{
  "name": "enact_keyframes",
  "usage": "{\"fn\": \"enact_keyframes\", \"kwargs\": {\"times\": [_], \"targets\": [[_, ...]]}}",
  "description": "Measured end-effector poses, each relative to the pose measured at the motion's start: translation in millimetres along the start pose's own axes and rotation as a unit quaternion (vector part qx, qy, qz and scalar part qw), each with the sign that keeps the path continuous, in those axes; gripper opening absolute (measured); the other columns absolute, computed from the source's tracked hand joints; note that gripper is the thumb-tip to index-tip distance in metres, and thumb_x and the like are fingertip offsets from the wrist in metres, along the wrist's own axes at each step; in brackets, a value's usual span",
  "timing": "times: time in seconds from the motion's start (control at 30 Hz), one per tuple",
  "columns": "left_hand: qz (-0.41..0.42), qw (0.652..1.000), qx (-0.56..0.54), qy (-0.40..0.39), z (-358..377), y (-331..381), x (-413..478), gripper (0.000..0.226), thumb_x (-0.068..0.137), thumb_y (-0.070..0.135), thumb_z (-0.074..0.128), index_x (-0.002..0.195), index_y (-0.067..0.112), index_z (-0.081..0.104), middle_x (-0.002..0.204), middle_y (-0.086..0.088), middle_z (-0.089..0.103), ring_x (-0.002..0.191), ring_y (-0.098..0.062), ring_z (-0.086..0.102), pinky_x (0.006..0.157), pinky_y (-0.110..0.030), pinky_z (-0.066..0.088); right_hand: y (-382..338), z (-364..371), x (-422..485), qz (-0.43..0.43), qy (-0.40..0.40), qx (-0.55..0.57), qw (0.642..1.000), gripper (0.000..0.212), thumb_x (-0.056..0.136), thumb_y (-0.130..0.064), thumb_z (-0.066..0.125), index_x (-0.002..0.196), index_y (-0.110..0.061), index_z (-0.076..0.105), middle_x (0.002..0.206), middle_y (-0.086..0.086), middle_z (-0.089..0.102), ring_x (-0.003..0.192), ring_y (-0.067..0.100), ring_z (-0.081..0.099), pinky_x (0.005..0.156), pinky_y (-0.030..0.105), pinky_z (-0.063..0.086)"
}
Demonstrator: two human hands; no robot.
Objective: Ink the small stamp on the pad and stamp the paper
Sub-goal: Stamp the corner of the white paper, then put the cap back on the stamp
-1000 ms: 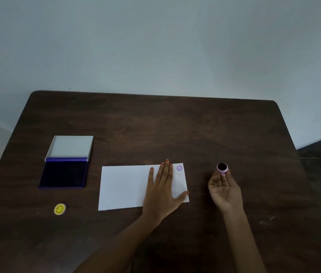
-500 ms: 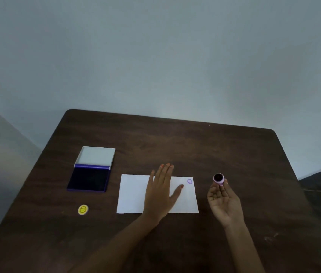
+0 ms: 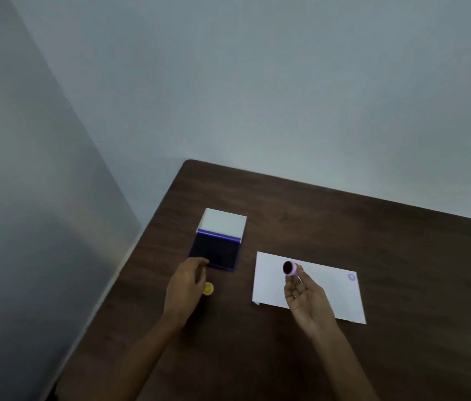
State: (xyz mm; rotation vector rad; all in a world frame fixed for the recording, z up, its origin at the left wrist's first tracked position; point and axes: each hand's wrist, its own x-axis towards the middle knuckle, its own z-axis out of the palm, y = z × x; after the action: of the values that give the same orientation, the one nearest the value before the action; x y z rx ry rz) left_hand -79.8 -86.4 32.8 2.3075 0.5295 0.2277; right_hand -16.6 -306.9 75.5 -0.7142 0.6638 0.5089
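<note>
My right hand holds the small pink stamp by its fingertips above the left part of the white paper, with the dark inked face turned up and to the left. One purple round print marks the paper's far right corner. The open ink pad, dark blue with its white lid folded back, lies left of the paper. My left hand reaches to the pad's near left corner, its fingertips at the edge, and holds nothing.
A small yellow round disc lies on the dark wooden table just right of my left hand, in front of the pad. The table's left edge runs close beside the pad. Grey walls stand behind and to the left.
My left hand left the paper and went left to the pad's corner. My right hand carried the stamp left, over the paper. The camera turned left.
</note>
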Motion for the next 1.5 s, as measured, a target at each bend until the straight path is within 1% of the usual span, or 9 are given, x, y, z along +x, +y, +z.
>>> {"fn": "enact_keyframes", "kwargs": {"times": [0.33,0.63,0.73,0.8,0.87,0.93,1.0,1.2,1.5], "targets": [[0.065,0.977,0.071,-0.188,-4.8,-36.2,-6.8,0.059,0.080,0.028,0.065,0.132,0.024,0.037,0.139,-0.003,0.038,0.123,-0.015,0.036,0.103,-0.031,0.034,89.8,34.8,26.9,0.025,0.012,-0.086,0.996,0.018,0.087,-0.010,0.055,0.102,-0.004,0.061,0.099,0.012,0.066,0.094,0.019,0.061,0.074,0.026,0.051],[0.110,0.967,0.090,-0.211,5.9,-43.9,1.4,0.033,0.089,0.021,0.052,0.122,0.015,0.047,0.133,-0.008,0.042,0.117,-0.017,0.041,0.098,-0.030,0.038,107.5,39.5,31.8,0.016,0.039,-0.091,0.995,0.022,0.086,-0.010,0.056,0.107,-0.004,0.059,0.099,0.013,0.065,0.089,0.019,0.063,0.058,0.023,0.058],[-0.008,0.985,-0.057,-0.161,-2.3,-40.3,2.9,0.022,0.086,0.018,0.057,0.108,0.015,0.057,0.118,-0.008,0.057,0.100,-0.012,0.052,0.084,-0.022,0.045,108.2,42.3,30.1,0.014,0.038,-0.084,0.996,0.021,0.086,-0.010,0.056,0.106,-0.004,0.059,0.098,0.014,0.066,0.089,0.020,0.063,0.054,0.021,0.058],[-0.177,0.938,-0.261,-0.145,-12.0,-34.9,3.4,0.012,0.086,0.017,0.058,0.097,0.018,0.062,0.108,-0.010,0.063,0.091,-0.012,0.057,0.076,-0.020,0.047,108.8,45.9,29.3,0.010,0.032,-0.078,0.996,0.022,0.086,-0.009,0.056,0.107,-0.002,0.059,0.099,0.014,0.066,0.090,0.020,0.063,0.055,0.022,0.059],[-0.304,0.817,-0.461,-0.168,-21.5,-31.6,3.5,0.011,0.086,0.015,0.058,0.094,0.015,0.065,0.105,-0.014,0.064,0.095,-0.019,0.060,0.079,-0.026,0.050,110.8,50.2,28.6,0.002,0.028,-0.094,0.995,0.023,0.086,-0.007,0.056,0.107,-0.001,0.059,0.100,0.015,0.066,0.090,0.020,0.064,0.056,0.022,0.059],[-0.346,0.728,-0.562,-0.186,-28.9,-30.4,2.1,0.017,0.086,0.011,0.057,0.101,0.010,0.064,0.107,-0.014,0.064,0.102,-0.023,0.060,0.081,-0.029,0.050,115.0,54.7,27.2,-0.009,0.017,-0.121,0.992,0.022,0.085,-0.006,0.057,0.106,-0.002,0.060,0.099,0.015,0.066,0.089,0.020,0.065,0.058,0.022,0.059],[-0.357,0.683,-0.609,-0.188,-33.5,-28.3,-0.6,0.019,0.086,0.008,0.055,0.104,0.008,0.063,0.106,-0.015,0.065,0.101,-0.024,0.061,0.078,-0.030,0.052,120.2,58.4,25.4,-0.035,0.000,-0.177,0.984,0.018,0.083,-0.006,0.059,0.101,-0.006,0.063,0.099,0.014,0.066,0.090,0.021,0.064,0.062,0.021,0.058],[-0.346,0.663,-0.640,-0.177,-40.3,-24.1,-0.8,0.018,0.084,0.003,0.055,0.099,0.002,0.066,0.091,-0.018,0.072,0.091,-0.025,0.066,0.067,-0.026,0.059,129.4,67.0,19.4,-0.095,-0.036,-0.279,0.955,0.017,0.083,-0.008,0.060,0.098,-0.012,0.064,0.106,0.013,0.065,0.100,0.026,0.063,0.091,0.038,0.050],[-0.326,0.678,-0.635,-0.176,-41.9,-24.8,1.5,0.016,0.082,0.001,0.057,0.087,0.006,0.072,0.090,-0.016,0.074,0.086,-0.023,0.070,0.067,-0.026,0.059,135.8,71.5,19.0,-0.170,-0.016,-0.385,0.907,0.025,0.079,-0.022,0.068,0.103,-0.017,0.063,0.106,0.011,0.068,0.099,0.025,0.063,0.095,0.049,0.049]]}}
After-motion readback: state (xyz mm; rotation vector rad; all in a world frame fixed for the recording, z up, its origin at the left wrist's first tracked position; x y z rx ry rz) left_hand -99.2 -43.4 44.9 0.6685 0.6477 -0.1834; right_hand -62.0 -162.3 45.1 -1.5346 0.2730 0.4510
